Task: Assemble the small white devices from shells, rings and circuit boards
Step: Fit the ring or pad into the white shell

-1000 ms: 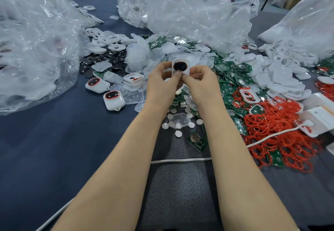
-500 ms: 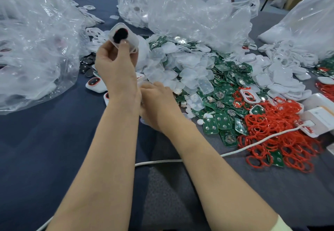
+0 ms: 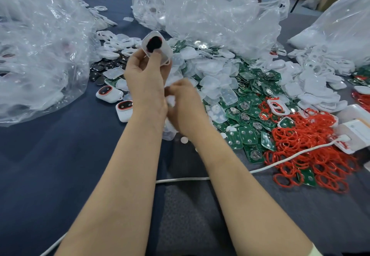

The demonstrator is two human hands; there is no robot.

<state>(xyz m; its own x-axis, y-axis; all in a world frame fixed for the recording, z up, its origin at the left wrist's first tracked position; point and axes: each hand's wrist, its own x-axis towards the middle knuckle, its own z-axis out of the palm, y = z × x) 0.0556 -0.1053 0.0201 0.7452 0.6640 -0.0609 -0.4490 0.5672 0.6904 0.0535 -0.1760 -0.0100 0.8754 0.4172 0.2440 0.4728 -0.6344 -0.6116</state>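
The rings [image 3: 312, 149] lie nearest, on the right, floppy and apt to tangle. The boards [image 3: 248, 113] beyond them are thin and stiff, best taken by the edges. Just left of them the right hand [image 3: 185, 108] is down low, fingers curled toward white bits [image 3: 171, 101]; blur hides whether it has pinched one. Higher, the left hand [image 3: 147, 83] grips the shell [image 3: 165, 52] by its lower end, raised above the table [image 3: 50, 155], its dark disc [image 3: 154, 44] facing the camera. It looks light, rigid and smooth, so hold its side walls.
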